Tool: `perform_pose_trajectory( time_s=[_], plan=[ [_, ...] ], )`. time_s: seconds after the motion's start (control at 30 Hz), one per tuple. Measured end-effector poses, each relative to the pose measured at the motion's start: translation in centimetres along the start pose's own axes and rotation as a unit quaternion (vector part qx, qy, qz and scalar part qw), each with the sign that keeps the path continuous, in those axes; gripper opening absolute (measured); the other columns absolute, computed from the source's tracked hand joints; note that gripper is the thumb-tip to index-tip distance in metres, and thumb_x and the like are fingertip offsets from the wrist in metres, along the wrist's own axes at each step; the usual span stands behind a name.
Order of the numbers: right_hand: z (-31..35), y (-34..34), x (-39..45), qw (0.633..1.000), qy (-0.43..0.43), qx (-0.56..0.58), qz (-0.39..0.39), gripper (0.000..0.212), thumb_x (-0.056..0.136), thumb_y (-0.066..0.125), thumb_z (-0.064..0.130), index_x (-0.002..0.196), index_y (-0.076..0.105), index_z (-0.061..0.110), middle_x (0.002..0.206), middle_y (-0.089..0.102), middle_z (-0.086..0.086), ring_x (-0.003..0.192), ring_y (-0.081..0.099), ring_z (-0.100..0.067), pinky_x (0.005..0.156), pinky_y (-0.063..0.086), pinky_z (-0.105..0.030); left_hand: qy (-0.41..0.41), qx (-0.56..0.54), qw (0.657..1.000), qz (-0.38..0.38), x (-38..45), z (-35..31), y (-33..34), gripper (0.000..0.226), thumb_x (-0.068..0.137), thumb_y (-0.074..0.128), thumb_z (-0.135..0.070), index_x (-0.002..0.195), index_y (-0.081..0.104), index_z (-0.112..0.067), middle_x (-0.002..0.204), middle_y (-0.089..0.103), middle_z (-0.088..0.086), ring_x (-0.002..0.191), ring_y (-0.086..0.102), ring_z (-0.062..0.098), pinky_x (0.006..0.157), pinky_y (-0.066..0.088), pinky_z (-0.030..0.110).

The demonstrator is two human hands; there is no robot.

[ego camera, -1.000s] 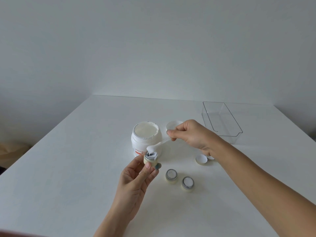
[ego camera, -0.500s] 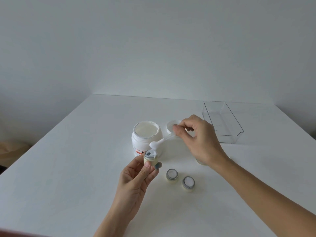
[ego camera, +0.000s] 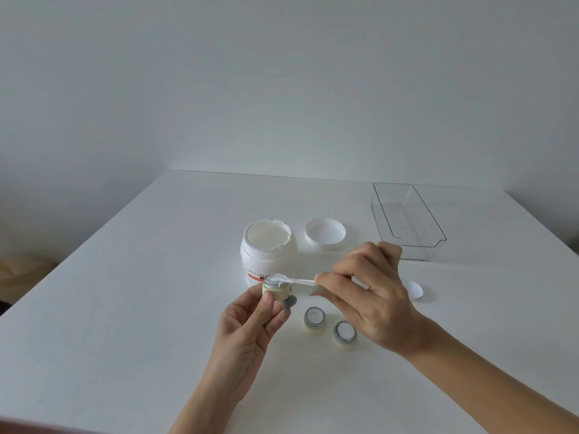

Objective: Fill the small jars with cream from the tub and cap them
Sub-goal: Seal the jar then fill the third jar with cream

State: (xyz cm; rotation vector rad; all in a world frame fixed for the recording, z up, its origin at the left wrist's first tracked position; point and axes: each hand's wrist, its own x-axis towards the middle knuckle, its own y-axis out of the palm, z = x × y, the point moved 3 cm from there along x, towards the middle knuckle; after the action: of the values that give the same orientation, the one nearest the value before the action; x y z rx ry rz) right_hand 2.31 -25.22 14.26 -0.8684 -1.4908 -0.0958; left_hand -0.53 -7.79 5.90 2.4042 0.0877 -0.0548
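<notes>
The left hand [ego camera: 250, 324] pinches a small jar [ego camera: 276, 291] between thumb and fingers, raised above the tabletop [ego camera: 125, 308] in front of the tub [ego camera: 268, 250]; the right hand [ego camera: 369, 296] pinches a spatula [ego camera: 289, 280], its cream-loaded tip lying across the jar's mouth. The tub stands open, filled with cream; its lid [ego camera: 325, 231] lies upturned just to its right. Two more jars [ego camera: 314, 317] [ego camera: 344, 333] stand uncapped near the left hand, both showing white inside. A small cap [ego camera: 415, 289] lies beyond the right hand, partly hidden by it. A clear tray [ego camera: 407, 220] sits at the far right. The tabletop is white; plain pale walls stand behind it.
</notes>
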Motion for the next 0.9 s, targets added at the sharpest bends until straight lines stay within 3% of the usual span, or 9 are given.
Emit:
perform_pose_trajectory(
  time_s=[0.07, 0.13, 0.2, 0.33, 0.43, 0.57, 0.67, 0.77, 0.9],
  plan=[
    [0.0, -0.3, -0.2, 1.000, -0.003, -0.002, -0.002, 0.012, 0.090, 0.067, 0.026, 0.085, 0.062, 0.016, 0.080, 0.042, 0.007, 0.071, 0.044, -0.017, 0.072, 0.028, -0.032, -0.001, -0.001, 1.000, -0.002, 0.0, 0.1, -0.1, 0.028, 0.074, 0.074, -0.019, 0.096, 0.076, -0.001, 0.096, 0.070, 0.018, 0.086, 0.075, 0.024, 0.071, 0.060, 0.025],
    [-0.1, -0.6, -0.5, 1.000, 0.004, -0.002, -0.005, 0.011, 0.090, 0.067, 0.026, 0.087, 0.060, 0.017, 0.081, 0.042, 0.007, 0.071, 0.044, -0.016, 0.074, 0.028, -0.031, 0.004, -0.002, 1.000, 0.002, -0.1, 0.0, 0.0, 0.036, 0.071, 0.082, -0.025, 0.097, 0.075, -0.001, 0.096, 0.072, 0.017, 0.087, 0.075, 0.025, 0.072, 0.060, 0.025],
    [-0.3, -0.9, -0.6, 1.000, 0.029, 0.006, -0.010, 0.010, 0.091, 0.065, 0.026, 0.087, 0.059, 0.019, 0.081, 0.043, 0.009, 0.071, 0.044, -0.015, 0.077, 0.027, -0.030, 0.011, -0.001, 1.000, -0.002, -0.1, -0.1, 0.0, 0.027, 0.076, 0.076, -0.021, 0.095, 0.076, -0.002, 0.094, 0.072, 0.016, 0.087, 0.075, 0.024, 0.072, 0.060, 0.025],
    [-1.3, -1.2, -0.3, 0.981, 0.185, 0.028, -0.041, 0.020, 0.092, 0.060, 0.029, 0.076, 0.063, 0.016, 0.075, 0.048, 0.005, 0.069, 0.046, -0.013, 0.074, 0.030, -0.029, 0.024, 0.000, 1.000, -0.006, 0.0, 0.0, -0.2, 0.021, 0.078, 0.063, -0.007, 0.094, 0.076, -0.004, 0.090, 0.072, 0.013, 0.088, 0.075, 0.024, 0.072, 0.060, 0.024],
    [-2.1, -0.6, -0.4, 0.940, 0.332, 0.078, 0.002, 0.027, 0.089, 0.061, 0.030, 0.067, 0.063, 0.013, 0.069, 0.050, 0.006, 0.070, 0.047, -0.008, 0.076, 0.035, -0.030, 0.025, 0.008, 1.000, 0.000, -0.1, -0.1, 0.0, 0.022, 0.077, 0.069, -0.004, 0.097, 0.076, -0.006, 0.096, 0.073, 0.014, 0.092, 0.074, 0.026, 0.072, 0.060, 0.024],
    [-2.5, 0.4, -1.0, 0.875, 0.451, 0.168, 0.057, 0.029, 0.090, 0.062, 0.028, 0.066, 0.061, 0.013, 0.067, 0.056, 0.001, 0.071, 0.051, -0.012, 0.071, 0.043, -0.033, 0.031, 0.027, 0.999, 0.008, 0.0, -0.1, 0.0, 0.031, 0.068, 0.083, -0.010, 0.098, 0.077, -0.010, 0.103, 0.073, 0.012, 0.097, 0.073, 0.029, 0.075, 0.059, 0.025],
    [-2.9, 0.8, -1.2, 0.821, 0.515, 0.234, 0.076, 0.030, 0.091, 0.061, 0.030, 0.062, 0.062, 0.021, 0.059, 0.053, 0.011, 0.055, 0.044, -0.005, 0.058, 0.036, -0.024, 0.044, 0.043, 0.998, 0.010, -0.1, -0.1, 0.0, 0.030, 0.069, 0.077, -0.006, 0.099, 0.077, -0.014, 0.105, 0.074, 0.008, 0.099, 0.072, 0.029, 0.077, 0.058, 0.025],
    [-3.0, 1.2, -1.6, 0.772, 0.557, 0.291, 0.099, 0.034, 0.092, 0.060, 0.033, 0.059, 0.062, 0.024, 0.045, 0.036, 0.012, 0.038, 0.026, -0.006, 0.045, 0.026, -0.017, 0.052, 0.062, 0.997, 0.014, -0.1, -0.1, 0.1, 0.030, 0.073, 0.070, -0.001, 0.098, 0.077, -0.015, 0.105, 0.074, 0.005, 0.100, 0.072, 0.027, 0.080, 0.057, 0.025],
    [-3.4, 1.6, -1.8, 0.759, 0.573, 0.294, 0.102, 0.036, 0.093, 0.059, 0.031, 0.060, 0.059, 0.017, 0.040, 0.028, 0.012, 0.037, 0.023, -0.006, 0.042, 0.023, -0.013, 0.058, 0.067, 0.996, 0.019, -0.1, -0.1, 0.2, 0.031, 0.075, 0.067, 0.004, 0.097, 0.075, -0.016, 0.107, 0.074, 0.003, 0.101, 0.071, 0.027, 0.082, 0.057, 0.025]
  ],
)
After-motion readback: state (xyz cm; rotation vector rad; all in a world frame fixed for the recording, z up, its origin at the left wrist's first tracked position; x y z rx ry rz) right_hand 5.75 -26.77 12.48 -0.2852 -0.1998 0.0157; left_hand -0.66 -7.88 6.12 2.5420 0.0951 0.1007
